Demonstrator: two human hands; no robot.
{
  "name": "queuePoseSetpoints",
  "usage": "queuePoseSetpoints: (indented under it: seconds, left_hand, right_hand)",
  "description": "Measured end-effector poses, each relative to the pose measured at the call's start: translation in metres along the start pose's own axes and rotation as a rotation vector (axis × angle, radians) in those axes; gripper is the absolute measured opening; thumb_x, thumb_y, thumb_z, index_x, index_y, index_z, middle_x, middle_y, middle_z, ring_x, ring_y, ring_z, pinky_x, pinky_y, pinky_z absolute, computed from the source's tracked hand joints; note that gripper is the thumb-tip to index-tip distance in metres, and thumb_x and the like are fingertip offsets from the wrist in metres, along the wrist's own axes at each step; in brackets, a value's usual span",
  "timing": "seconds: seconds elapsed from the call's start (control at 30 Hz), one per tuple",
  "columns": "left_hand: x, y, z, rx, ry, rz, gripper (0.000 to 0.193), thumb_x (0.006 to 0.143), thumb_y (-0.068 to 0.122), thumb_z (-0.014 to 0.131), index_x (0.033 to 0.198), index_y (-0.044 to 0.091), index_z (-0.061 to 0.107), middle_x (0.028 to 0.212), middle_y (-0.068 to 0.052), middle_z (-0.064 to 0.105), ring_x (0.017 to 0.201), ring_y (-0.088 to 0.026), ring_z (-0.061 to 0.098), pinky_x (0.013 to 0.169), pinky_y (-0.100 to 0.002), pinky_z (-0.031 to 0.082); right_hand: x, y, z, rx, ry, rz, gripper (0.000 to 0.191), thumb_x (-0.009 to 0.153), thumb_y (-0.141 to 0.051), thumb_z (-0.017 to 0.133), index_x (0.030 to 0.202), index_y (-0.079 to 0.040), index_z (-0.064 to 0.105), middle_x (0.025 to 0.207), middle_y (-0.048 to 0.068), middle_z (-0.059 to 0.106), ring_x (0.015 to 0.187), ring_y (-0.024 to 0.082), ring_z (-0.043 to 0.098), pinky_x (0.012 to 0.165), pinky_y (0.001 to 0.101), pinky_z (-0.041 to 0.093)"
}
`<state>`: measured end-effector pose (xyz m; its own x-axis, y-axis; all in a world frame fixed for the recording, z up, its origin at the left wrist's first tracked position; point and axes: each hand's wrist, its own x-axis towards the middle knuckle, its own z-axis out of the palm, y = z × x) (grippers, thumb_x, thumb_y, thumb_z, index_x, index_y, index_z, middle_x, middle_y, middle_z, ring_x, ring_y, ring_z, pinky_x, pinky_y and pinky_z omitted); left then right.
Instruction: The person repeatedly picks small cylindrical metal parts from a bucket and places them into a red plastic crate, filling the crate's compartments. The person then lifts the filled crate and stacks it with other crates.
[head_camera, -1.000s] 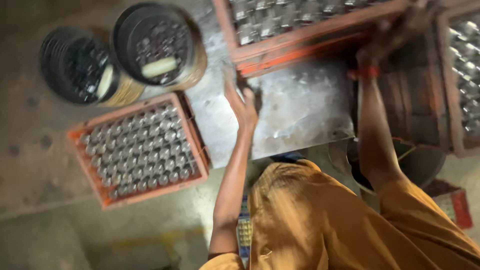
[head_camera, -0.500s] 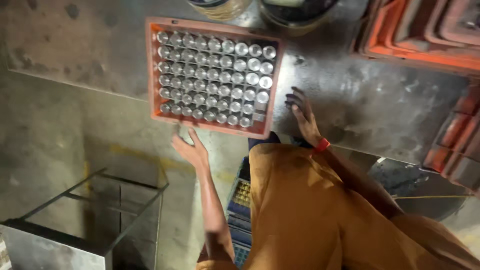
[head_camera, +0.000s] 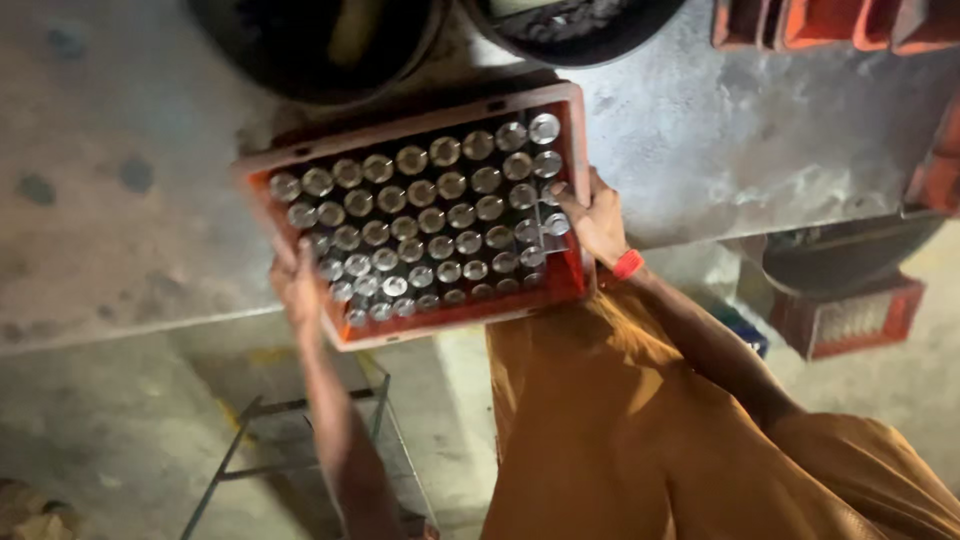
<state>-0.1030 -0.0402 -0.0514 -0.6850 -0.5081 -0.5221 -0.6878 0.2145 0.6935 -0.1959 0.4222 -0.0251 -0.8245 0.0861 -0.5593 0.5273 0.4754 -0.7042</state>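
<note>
Gripping opposite crate (head_camera: 452, 318) edges, left hand (head_camera: 297, 285) and right hand (head_camera: 597, 220) overhang table edge (head_camera: 130, 330).

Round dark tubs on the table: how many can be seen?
2, both cut by the top edge: one tub above the crate's left part, the other tub above its right part.

Two dark round tubs (head_camera: 320, 45) sit beside stacked orange crates (head_camera: 830, 22).

The single head view looks steeply down from above the orange crate (head_camera: 420, 215), quite near it. Past the crate lies the grey work surface (head_camera: 140, 200); nearer the camera, the floor.
</note>
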Motion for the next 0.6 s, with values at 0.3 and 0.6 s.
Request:
queuePoseSetpoints:
  seconds: [0.3,0.6]
  left_hand:
    - [0.012,-0.026,0.017,-0.32,0.07,-0.182,0.064,0.089,0.017,0.078,0.139,0.001,0.041,0.134,-0.012,0.059,0.116,-0.024,0.06,0.098,-0.04,0.053]
    - [-0.099,-0.037,0.182,-0.515,0.05,-0.256,0.046,0.097,0.006,0.085,0.114,-0.003,0.043,0.091,-0.007,0.051,0.077,-0.019,0.045,0.065,-0.035,0.037]
  right_hand:
    - [0.001,0.035,-0.03,0.036,-0.013,-0.073,0.058,0.088,-0.022,0.08,0.13,0.008,0.055,0.107,0.022,0.068,0.097,0.029,0.071,0.081,0.0416,0.055]
    - [0.001,0.164,-0.18,-0.009,0.087,0.095,0.031,0.091,-0.023,0.078,0.112,0.0,0.074,0.087,0.009,0.074,0.071,0.018,0.067,0.065,0.0385,0.055]
